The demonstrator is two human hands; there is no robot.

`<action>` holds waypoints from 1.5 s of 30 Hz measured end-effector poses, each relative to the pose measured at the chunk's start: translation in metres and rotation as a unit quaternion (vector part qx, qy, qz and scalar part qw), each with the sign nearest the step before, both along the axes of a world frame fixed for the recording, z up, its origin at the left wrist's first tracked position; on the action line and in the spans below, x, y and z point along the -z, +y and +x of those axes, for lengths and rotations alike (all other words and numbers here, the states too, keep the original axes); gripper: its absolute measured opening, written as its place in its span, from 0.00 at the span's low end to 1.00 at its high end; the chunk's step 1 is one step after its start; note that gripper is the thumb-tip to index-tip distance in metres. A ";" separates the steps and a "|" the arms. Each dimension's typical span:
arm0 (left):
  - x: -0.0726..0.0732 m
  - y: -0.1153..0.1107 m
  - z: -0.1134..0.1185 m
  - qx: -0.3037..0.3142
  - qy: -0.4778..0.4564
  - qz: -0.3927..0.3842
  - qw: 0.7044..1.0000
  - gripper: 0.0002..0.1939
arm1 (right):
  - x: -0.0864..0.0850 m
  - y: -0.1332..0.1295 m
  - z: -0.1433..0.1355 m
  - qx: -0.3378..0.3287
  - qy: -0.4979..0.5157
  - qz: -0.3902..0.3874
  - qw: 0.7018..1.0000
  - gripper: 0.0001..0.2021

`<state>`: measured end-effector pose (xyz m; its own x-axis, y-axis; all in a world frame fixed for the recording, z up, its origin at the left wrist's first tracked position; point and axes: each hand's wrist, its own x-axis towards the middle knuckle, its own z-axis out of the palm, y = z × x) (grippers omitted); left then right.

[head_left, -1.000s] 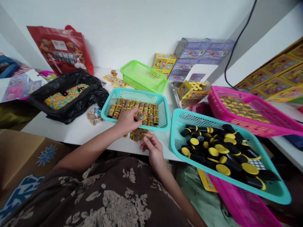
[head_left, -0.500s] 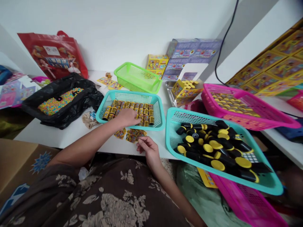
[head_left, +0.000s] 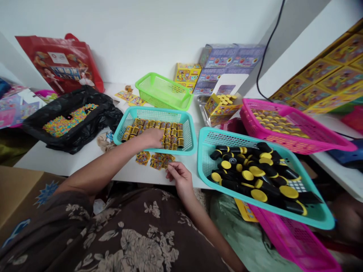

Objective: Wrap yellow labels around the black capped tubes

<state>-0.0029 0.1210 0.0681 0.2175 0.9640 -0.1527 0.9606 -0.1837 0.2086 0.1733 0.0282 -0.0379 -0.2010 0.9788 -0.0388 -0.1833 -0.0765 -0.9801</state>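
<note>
While our arms reach over the white table, the head view, the only one we have, gives us these lines:

Left hand: our left hand lies palm down in the small teal basket, fingers curled over the front rows of labelled rolls; we cannot tell whether it grips one or only presses on them.

Right hand: our right hand hovers at the table's near edge, thumb and fingertips pinched lightly together just beside the loose stickers; whether a sticker sits in the pinch is too small for us to tell.

Where the rolls are: packed side by side in tidy rows inside the small teal basket, at the middle of the table.

How the rolls handle: we judge them light, stiff little cylinders with glossy wrappers, apt to roll or slip; a pinch across the round body looks the safest hold.

How the stickers handle: thin, limp and nearly weightless by our guess; we would lift one by an edge or corner.

Nearby: a large teal basket of black tubes with yellow caps to the right, a pink basket behind it, an empty green basket further back, and a black bag of coloured beads to the left.
</note>
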 end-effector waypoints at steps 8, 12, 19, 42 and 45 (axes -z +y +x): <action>0.003 -0.023 -0.003 -0.047 -0.167 0.111 0.979 0.14 | 0.011 0.003 0.011 0.061 -0.074 0.056 0.994 0.13; 0.022 -0.075 -0.026 -0.135 -0.314 0.256 0.904 0.14 | 0.015 0.003 0.016 0.053 -0.088 0.053 0.993 0.14; 0.074 -0.131 -0.115 -0.387 -0.162 0.254 0.872 0.19 | 0.016 0.005 0.014 0.056 -0.099 0.040 0.993 0.15; 0.086 -0.110 -0.167 -0.197 0.147 0.127 0.961 0.17 | -0.018 -0.023 0.023 0.006 -0.175 0.190 0.966 0.07; 0.087 -0.111 -0.170 -0.197 0.105 0.141 0.965 0.15 | -0.048 -0.032 0.046 0.016 -0.235 0.322 0.917 0.03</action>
<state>-0.1730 0.0101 -0.0186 -0.1813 0.9753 0.1262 0.9831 0.1832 -0.0037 0.2189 -0.0037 0.0096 -0.2804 0.8347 0.4740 0.2794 0.5434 -0.7916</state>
